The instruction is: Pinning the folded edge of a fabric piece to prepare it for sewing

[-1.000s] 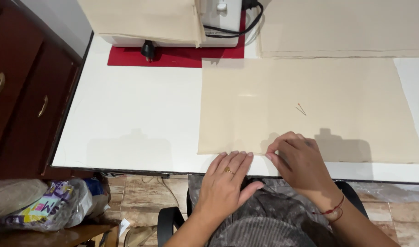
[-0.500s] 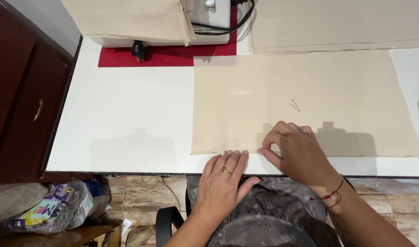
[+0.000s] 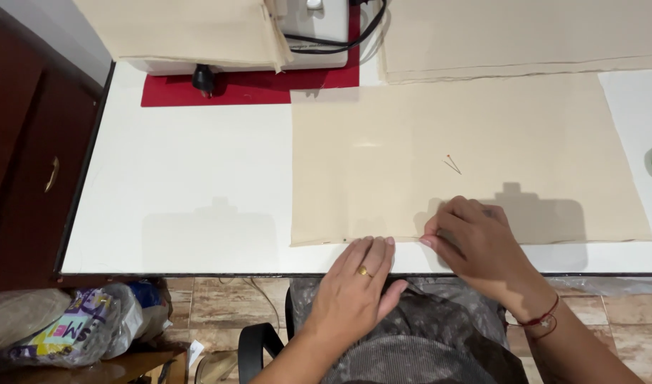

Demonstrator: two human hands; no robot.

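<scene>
Head view: flat beige rectangular fabric sheet [image 3: 447,149] lies centre-right on white desk [image 3: 191,185]. Left hand [image 3: 358,284], fingers together and flat, presses the sheet's lower edge at bottom centre. Right hand [image 3: 475,242] just beside it, fingertips pinched on that edge. Thin pin [image 3: 452,164] lies on the sheet above.

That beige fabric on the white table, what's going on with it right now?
A seated person is working the near edge of the beige fabric sheet, which lies flat on the white table. The left hand rests flat at that edge, a ring on one finger. The right hand pinches the same edge just beside it. Two pins lie loose on the cloth further in. At the far side sit a sewing machine on a red mat and more folded fabric.
</scene>
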